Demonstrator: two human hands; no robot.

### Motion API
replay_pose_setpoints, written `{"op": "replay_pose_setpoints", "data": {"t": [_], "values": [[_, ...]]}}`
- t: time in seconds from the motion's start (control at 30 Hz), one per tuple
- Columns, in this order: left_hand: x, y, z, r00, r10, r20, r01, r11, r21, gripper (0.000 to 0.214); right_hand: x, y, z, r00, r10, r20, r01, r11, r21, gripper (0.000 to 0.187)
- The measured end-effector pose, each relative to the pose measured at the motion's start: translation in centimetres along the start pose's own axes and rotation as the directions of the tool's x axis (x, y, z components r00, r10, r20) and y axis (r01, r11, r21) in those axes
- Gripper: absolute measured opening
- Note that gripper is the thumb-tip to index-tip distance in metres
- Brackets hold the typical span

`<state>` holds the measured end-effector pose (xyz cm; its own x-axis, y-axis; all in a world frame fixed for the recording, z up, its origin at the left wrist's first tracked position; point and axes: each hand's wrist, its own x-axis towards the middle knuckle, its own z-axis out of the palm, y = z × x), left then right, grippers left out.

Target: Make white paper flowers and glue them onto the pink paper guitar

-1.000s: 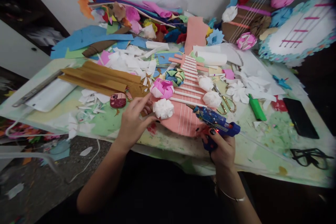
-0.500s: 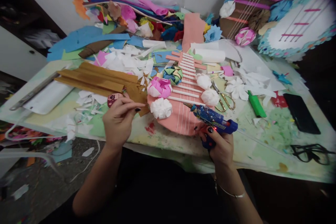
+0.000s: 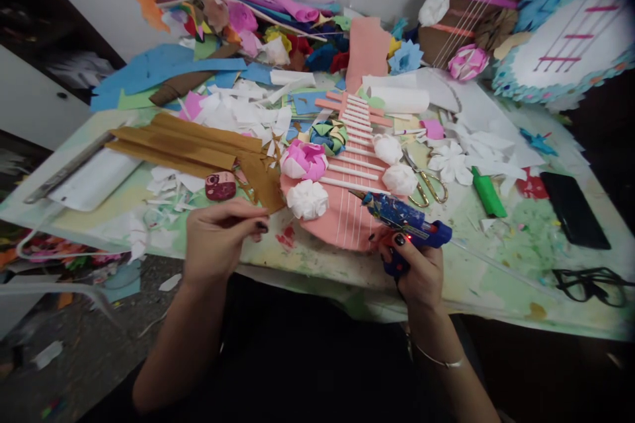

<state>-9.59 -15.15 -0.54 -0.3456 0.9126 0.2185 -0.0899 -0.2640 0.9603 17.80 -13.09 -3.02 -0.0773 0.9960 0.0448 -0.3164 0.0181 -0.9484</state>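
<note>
My right hand (image 3: 419, 271) is wrapped round a blue hot glue gun (image 3: 397, 218), its nozzle pointing left over a pink paper guitar (image 3: 327, 228). A red light glows by my thumb. My left hand (image 3: 218, 234) is pinched, left of the guitar and apart from it; anything between the fingertips is too small to make out. On the guitar sit a white paper flower (image 3: 307, 199), a pink and white flower (image 3: 303, 160), a green and blue flower (image 3: 328, 137) and two white flowers (image 3: 399, 180) on the right. White rods cross its neck and white strings run down its body.
Brown crepe paper (image 3: 183, 142) and a dark red case (image 3: 221, 186) lie left. To the right are gold scissors (image 3: 429, 185), a green tube-like piece (image 3: 487, 192), a phone (image 3: 574, 210) and glasses (image 3: 592, 285). Paper scraps (image 3: 248, 102) and a decorated white guitar (image 3: 560, 46) stand behind.
My left hand has drawn back from the white flower, toward me and slightly left, uncovering the dark red case. My right hand stays nearly in place with the glue gun.
</note>
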Motion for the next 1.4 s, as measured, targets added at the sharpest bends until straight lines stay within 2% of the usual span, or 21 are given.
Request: {"op": "replay_pose_setpoints", "data": {"t": [0.03, 0.07, 0.13, 0.27, 0.53, 0.7, 0.83, 1.13, 1.3, 1.4], "values": [[-0.3, -0.4, 0.5, 0.999, 0.047, 0.005, -0.046, 0.964, 0.260, 0.013, 0.0, 0.0, 0.0, 1.000, 0.000, 0.002, 0.000, 1.000, -0.005, 0.007], [-0.6, -0.7, 1.0, 0.993, 0.120, -0.010, -0.104, 0.898, 0.428, 0.012, 0.0, 0.0, 0.0, 1.000, 0.002, 0.002, -0.001, 1.000, -0.011, 0.007], [-1.2, -1.0, 1.8, 0.987, 0.162, -0.005, -0.132, 0.819, 0.558, 0.009, 0.0, 0.0, 0.0, 1.000, 0.007, 0.003, -0.007, 1.000, -0.028, 0.008], [-1.7, -1.0, 2.6, 0.984, 0.169, 0.056, -0.167, 0.774, 0.610, 0.002, 0.0, 0.0, -0.1, 1.000, 0.010, 0.010, -0.009, 0.998, -0.059, 0.011], [-1.6, -0.7, 2.9, 0.959, 0.244, 0.147, -0.275, 0.661, 0.698, 0.006, -0.2, -0.3, 0.0, 0.999, -0.016, 0.035, 0.019, 0.997, -0.079, 0.010], [-1.7, -0.9, 2.6, 0.966, 0.218, 0.141, -0.250, 0.636, 0.730, 0.007, -0.2, -0.8, 0.4, 0.998, -0.035, 0.054, 0.042, 0.988, -0.148, 0.010], [-1.8, -1.2, 2.1, 0.979, 0.171, 0.111, -0.198, 0.668, 0.717, 0.006, -0.1, -0.6, 0.3, 0.998, -0.019, 0.062, 0.027, 0.989, -0.143, 0.011], [-2.2, -2.0, 2.1, 0.993, 0.091, 0.070, -0.113, 0.874, 0.473, 0.006, -0.3, -0.5, 0.4, 0.999, -0.015, 0.040, 0.021, 0.988, -0.154, 0.013], [-1.7, -1.4, 2.6, 0.999, 0.046, 0.019, -0.049, 0.940, 0.338, 0.012, -0.4, -0.5, 0.5, 0.998, -0.012, 0.058, 0.019, 0.992, -0.124, 0.011], [-1.6, -1.2, 2.7, 1.000, 0.012, -0.001, -0.011, 0.944, 0.329, 0.009, -0.4, -0.5, 0.3, 0.999, -0.008, 0.053, 0.014, 0.992, -0.125, 0.011]]}}
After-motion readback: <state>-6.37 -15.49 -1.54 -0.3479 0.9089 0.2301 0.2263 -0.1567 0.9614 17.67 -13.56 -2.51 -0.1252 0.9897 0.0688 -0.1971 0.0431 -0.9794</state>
